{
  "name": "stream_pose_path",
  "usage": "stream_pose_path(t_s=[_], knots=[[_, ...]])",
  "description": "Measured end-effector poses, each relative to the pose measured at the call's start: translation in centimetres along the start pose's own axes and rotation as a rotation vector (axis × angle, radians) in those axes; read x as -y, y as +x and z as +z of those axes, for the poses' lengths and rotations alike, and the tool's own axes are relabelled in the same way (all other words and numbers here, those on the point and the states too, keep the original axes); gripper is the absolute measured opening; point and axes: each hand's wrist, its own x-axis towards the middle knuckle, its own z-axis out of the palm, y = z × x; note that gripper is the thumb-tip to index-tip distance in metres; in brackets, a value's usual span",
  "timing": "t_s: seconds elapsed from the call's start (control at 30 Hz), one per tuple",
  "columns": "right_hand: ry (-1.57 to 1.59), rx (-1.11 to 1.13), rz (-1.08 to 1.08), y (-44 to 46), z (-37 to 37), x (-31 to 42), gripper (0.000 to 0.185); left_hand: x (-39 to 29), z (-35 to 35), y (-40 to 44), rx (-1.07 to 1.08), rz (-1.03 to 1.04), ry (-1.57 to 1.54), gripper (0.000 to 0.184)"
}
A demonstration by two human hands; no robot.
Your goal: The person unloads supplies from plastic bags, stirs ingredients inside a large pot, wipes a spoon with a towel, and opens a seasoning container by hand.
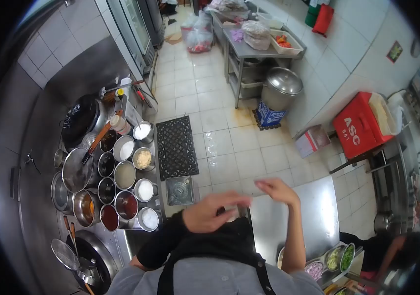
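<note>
My left hand (pixel 212 212), below a black sleeve, is held out in front of my apron. Its fingers stretch to the right with the thumb apart, and I see nothing held. My right hand (pixel 276 191) is raised over the near edge of a bare steel worktop (pixel 298 211), slightly blurred. Its fingers point left toward my other hand, loosely extended and holding nothing visible. The hands do not touch. Nearest my left arm stand metal pots, among them one of white grains (pixel 148 219) and one of red sauce (pixel 126 204).
A strainer (pixel 65 254) lies across a wok at lower left; a ladle (pixel 99 140) rests over the pots. A black mat (pixel 177 147) and a square tin (pixel 179 191) sit on the floor. A red box (pixel 360 128) stands right. Another person (pixel 389 255) is at lower right, beside chopped vegetables (pixel 333 258).
</note>
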Motion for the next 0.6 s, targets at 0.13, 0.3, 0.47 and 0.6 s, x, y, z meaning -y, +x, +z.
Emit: stream_pose_path(t_s=[0.13, 0.3, 0.47, 0.6], knots=[[0.015, 0.053, -0.266, 16.4, -2.7, 6.3, 0.04, -5.9, -9.4, 5.3, -0.329, 0.283, 0.095, 0.048], [0.238, 0.406, -0.138, 33.4, -5.8, 8.9, 0.044, -4.0, -17.6, 13.7, -0.552, 0.835, -0.184, 0.038], [0.53, 0.06, 0.214, 49.4, -7.1, -2.8, 0.046, -2.3, -30.4, 22.1, -0.593, 1.041, -0.379, 0.037], [-0.33, -0.405, 0.418, 49.9, -0.7, -38.9, 0.041, -1.1, -44.9, 23.8, -0.423, 0.84, -0.294, 0.038]])
